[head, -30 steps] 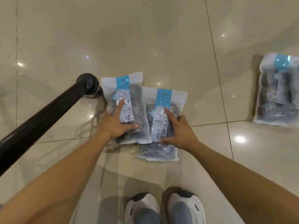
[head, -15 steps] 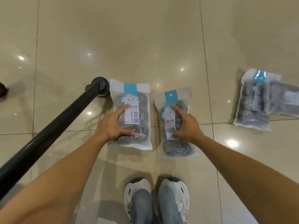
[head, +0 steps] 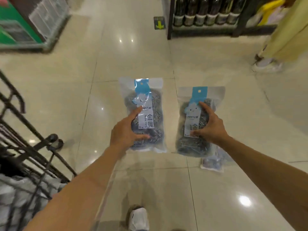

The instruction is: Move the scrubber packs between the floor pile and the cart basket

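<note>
My left hand (head: pixel 127 132) grips a clear plastic pack of steel wool scourers (head: pixel 150 97) with a blue and white label, held upright above the floor. My right hand (head: pixel 210 126) grips a second pack of the same kind (head: pixel 186 144) just to the right of the first. The two packs hang side by side, apart from each other. Another such pack (head: pixel 212 164) lies on the tiled floor below my right wrist, partly hidden by my forearm.
A black wire cart (head: pixel 30 147) with grey bags stands at the left. A dark shelf of bottles (head: pixel 205 12) is at the back right, a green display (head: pixel 18 24) at the back left. Another person's leg and shoe (head: pixel 268 64) are at the right. My shoe (head: pixel 139 219) shows below.
Both hands have lifted the packs off the floor, and the view has risen from the floor tiles to the shop aisle. The packs on the floor at the right have dropped out of sight.
</note>
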### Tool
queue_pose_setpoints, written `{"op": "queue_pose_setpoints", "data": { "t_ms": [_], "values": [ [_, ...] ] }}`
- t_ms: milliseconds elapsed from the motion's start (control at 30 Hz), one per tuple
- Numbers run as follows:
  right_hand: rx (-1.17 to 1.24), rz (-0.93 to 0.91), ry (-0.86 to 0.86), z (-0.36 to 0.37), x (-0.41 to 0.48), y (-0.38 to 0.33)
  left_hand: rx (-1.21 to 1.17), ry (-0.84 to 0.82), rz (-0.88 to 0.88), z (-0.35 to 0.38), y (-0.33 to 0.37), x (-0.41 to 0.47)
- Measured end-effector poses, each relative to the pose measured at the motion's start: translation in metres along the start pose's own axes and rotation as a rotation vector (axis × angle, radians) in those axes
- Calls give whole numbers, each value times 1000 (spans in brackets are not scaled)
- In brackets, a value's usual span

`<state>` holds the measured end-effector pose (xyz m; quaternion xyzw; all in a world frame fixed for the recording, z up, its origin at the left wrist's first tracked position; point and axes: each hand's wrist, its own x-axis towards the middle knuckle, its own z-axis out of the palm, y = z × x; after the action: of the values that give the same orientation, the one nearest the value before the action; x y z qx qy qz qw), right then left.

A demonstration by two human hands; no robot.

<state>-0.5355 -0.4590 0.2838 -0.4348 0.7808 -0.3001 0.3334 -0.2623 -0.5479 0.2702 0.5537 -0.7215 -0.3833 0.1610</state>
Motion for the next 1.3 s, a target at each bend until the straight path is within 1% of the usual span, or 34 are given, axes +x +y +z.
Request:
{"op": "queue_pose_setpoints", "data": {
  "t_ms": [167, 300, 400, 467, 533, 633, 733, 833, 933, 1033, 1100, 1200, 1267, 1300],
  "values": [
    [-28, -209, 4, -117, -26, -121, 35, 189, 125, -98, 125, -40],
    [14, -378, 28, -187, -57, -218, 13, 372, 183, -177, 203, -83],
    [80, -514, 11, -218, -89, -283, 11, 493, 212, -232, 243, -126],
    [74, -590, -6, -222, -102, -311, 61, 544, 202, -258, 255, -149],
    [58, -677, -60, -214, -122, -344, 114, 631, 170, -288, 259, -184],
    [60, -778, -159, -177, -147, -388, 171, 751, 93, -326, 240, -244],
    [61, -884, -301, -115, -179, -428, 141, 860, -9, -356, 200, -315],
    [56, -1001, -448, -44, -221, -463, 115, 963, -161, -373, 153, -390],
    [69, -1078, -595, 31, -266, -488, 159, 1038, -313, -377, 106, -461],
    [30, -1125, -728, 106, -313, -499, 144, 1083, -447, -372, 54, -527],
    [-3, -1123, -834, 151, -346, -502, 61, 1103, -517, -367, 19, -570],
    [-34, -1102, -971, 213, -387, -496, -30, 1122, -577, -352, -25, -617],
    [-86, -1105, -1024, 244, -407, -486, -53, 1133, -595, -342, -47, -630],
    [-114, -1098, -1049, 257, -414, -480, -74, 1114, -588, -339, -54, -631]
  ]
}}
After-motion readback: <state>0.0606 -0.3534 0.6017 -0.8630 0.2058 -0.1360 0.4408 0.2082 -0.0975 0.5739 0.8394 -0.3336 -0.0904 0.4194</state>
